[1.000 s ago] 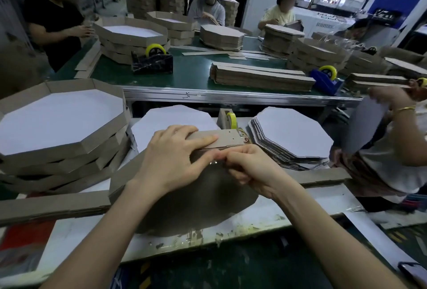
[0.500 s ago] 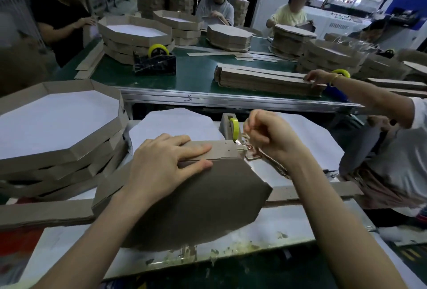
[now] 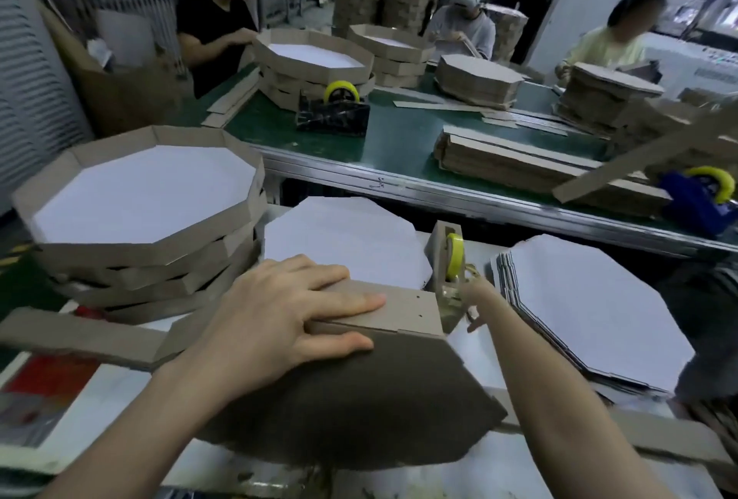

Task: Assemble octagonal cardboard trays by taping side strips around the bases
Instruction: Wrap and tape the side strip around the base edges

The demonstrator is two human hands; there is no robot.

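A tilted octagonal base (image 3: pixel 359 398) shows its brown underside to me. A brown side strip (image 3: pixel 403 309) is folded along its top edge. My left hand (image 3: pixel 287 311) lies over that corner, fingers straight on the strip and thumb on the base. My right hand (image 3: pixel 475 297) reaches to the small tape dispenser (image 3: pixel 437 243) with the yellow roll (image 3: pixel 454 259). Its fingertips meet at the tape end by the cutter, partly hidden and blurred.
Finished trays (image 3: pixel 179 253) are stacked at my left. White octagonal bases lie behind (image 3: pixel 343 243) and in a pile at my right (image 3: pixel 591 311). Loose strips (image 3: pixel 80 335) lie front left. Beyond is a green conveyor table (image 3: pixel 399 147) with strip bundles, dispensers and several workers.
My right hand left the taped seam, went up to the dispenser, and now sits lower at its cutter. My left hand stays on the strip. A neighbour's arm has left the conveyor.
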